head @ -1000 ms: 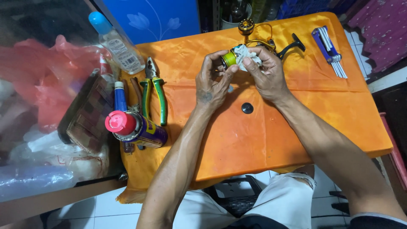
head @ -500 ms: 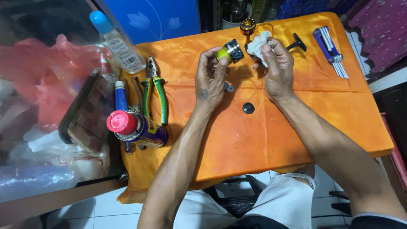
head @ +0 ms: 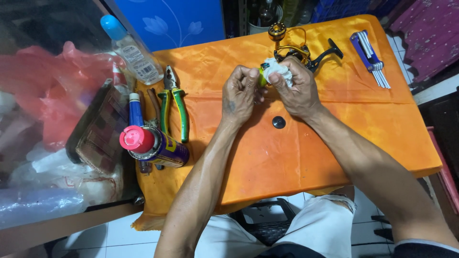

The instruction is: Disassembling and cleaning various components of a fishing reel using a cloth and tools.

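A small round part [head: 262,76] with a yellow-green side sits between both hands, above the back middle of the orange table [head: 296,157]. The left hand [head: 240,93] has its fingers curled around the part. The right hand [head: 295,88] presses a white cloth [head: 277,70] on it with bent fingers. To wipe it well, the left hand should grip firmly and turn the part slowly while the cloth rubs all round. The part seems to lie sideways, its long way running left to right, but the fingers hide most of it. A fishing reel [head: 299,50] lies just behind, near the back edge. A small black cap [head: 278,122] rests nearer the front.
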